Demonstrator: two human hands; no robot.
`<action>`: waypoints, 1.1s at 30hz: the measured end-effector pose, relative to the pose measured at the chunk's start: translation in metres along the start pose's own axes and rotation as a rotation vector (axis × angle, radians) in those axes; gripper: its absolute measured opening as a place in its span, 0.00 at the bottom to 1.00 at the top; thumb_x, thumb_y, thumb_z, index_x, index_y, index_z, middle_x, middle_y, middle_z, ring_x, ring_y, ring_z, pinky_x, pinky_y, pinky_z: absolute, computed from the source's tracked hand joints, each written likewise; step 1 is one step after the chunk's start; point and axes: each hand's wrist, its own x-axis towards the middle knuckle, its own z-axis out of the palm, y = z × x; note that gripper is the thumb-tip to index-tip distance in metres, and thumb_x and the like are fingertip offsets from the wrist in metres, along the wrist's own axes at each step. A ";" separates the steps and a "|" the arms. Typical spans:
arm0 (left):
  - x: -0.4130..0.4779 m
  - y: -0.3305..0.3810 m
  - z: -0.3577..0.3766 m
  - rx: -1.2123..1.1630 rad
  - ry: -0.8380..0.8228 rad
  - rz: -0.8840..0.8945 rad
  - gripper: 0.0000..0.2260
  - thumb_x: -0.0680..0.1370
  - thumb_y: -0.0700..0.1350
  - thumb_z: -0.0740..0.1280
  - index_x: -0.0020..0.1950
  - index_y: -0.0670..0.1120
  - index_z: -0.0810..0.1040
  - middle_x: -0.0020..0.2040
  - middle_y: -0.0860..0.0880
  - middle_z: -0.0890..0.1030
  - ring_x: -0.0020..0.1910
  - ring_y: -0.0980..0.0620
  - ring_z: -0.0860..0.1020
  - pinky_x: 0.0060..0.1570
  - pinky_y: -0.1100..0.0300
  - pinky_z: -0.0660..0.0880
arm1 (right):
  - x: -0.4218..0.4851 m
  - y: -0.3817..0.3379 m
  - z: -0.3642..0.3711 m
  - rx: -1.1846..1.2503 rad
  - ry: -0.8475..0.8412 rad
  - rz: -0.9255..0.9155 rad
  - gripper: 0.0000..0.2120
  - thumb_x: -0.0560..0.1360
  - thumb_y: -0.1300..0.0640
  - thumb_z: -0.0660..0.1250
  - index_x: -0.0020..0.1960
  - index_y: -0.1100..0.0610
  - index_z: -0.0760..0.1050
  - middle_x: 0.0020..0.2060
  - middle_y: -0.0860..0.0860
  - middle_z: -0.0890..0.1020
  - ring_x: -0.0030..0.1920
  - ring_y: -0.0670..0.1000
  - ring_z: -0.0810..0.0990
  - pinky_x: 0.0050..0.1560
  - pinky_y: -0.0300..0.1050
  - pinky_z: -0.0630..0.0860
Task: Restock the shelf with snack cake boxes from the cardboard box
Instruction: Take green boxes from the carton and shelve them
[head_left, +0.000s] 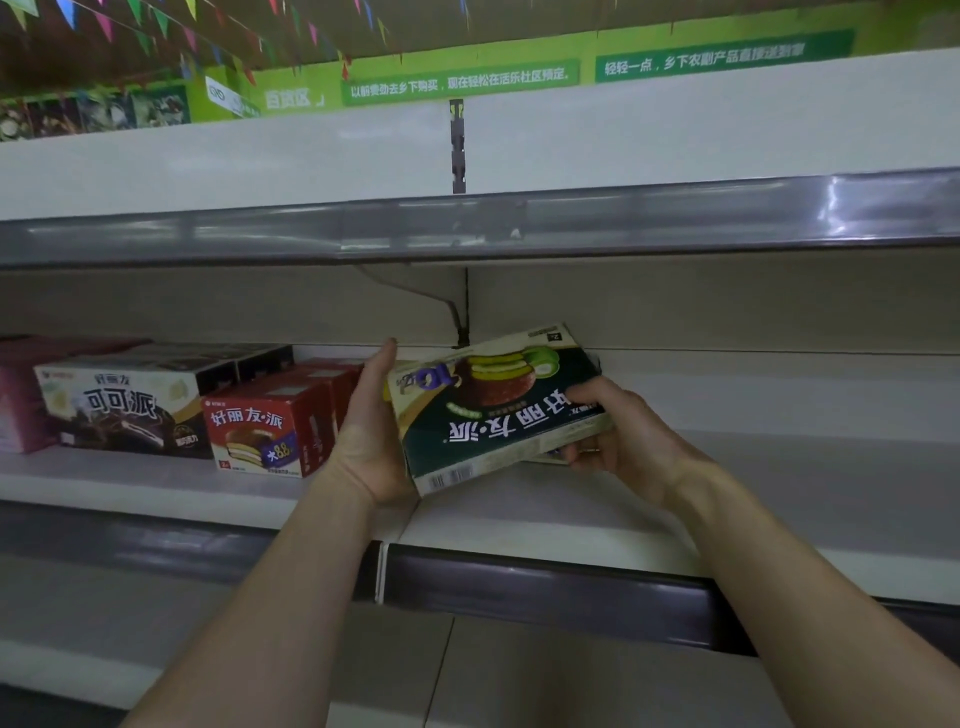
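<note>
Green box (496, 410): a dark green snack cake box is held above the middle shelf (779, 499), right of the red boxes. Its printed face is turned up toward the camera and the print is seen upside down. Its long axis runs left to right, and the box is tilted, with the near left corner lower and the far right end higher.
Left hand (371, 426): it is laid against the left short end of the box, palm on the end, fingers straight and pointing far and up.
Right hand (618, 436): the right end is gripped, the thumb on the printed face, the fingers curled under the box.
Red boxes (270, 428): they are placed on the shelf, just left of the left hand.
Brown box (127, 405): it is placed further left, beside the red ones.
Upper shelf (467, 228): its grey front rail is seen above the hands.
</note>
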 end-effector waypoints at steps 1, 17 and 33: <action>-0.002 0.000 0.000 -0.031 -0.032 0.009 0.37 0.69 0.71 0.61 0.62 0.42 0.81 0.64 0.37 0.77 0.61 0.36 0.77 0.62 0.39 0.71 | 0.000 -0.001 -0.001 0.049 -0.022 -0.006 0.11 0.77 0.53 0.59 0.46 0.59 0.75 0.31 0.52 0.81 0.28 0.48 0.73 0.34 0.41 0.73; 0.011 -0.007 0.002 0.125 0.108 0.123 0.30 0.68 0.38 0.72 0.70 0.41 0.71 0.62 0.36 0.78 0.54 0.40 0.80 0.51 0.43 0.79 | -0.007 -0.001 0.003 0.032 -0.343 0.204 0.25 0.68 0.39 0.65 0.60 0.52 0.75 0.50 0.55 0.85 0.49 0.56 0.84 0.33 0.42 0.81; 0.016 -0.021 0.004 0.833 0.515 0.150 0.17 0.68 0.36 0.70 0.56 0.45 0.77 0.52 0.42 0.82 0.51 0.43 0.80 0.57 0.47 0.77 | 0.015 0.017 -0.006 -0.460 0.421 -0.215 0.11 0.75 0.57 0.68 0.58 0.54 0.78 0.49 0.50 0.82 0.50 0.52 0.81 0.53 0.47 0.77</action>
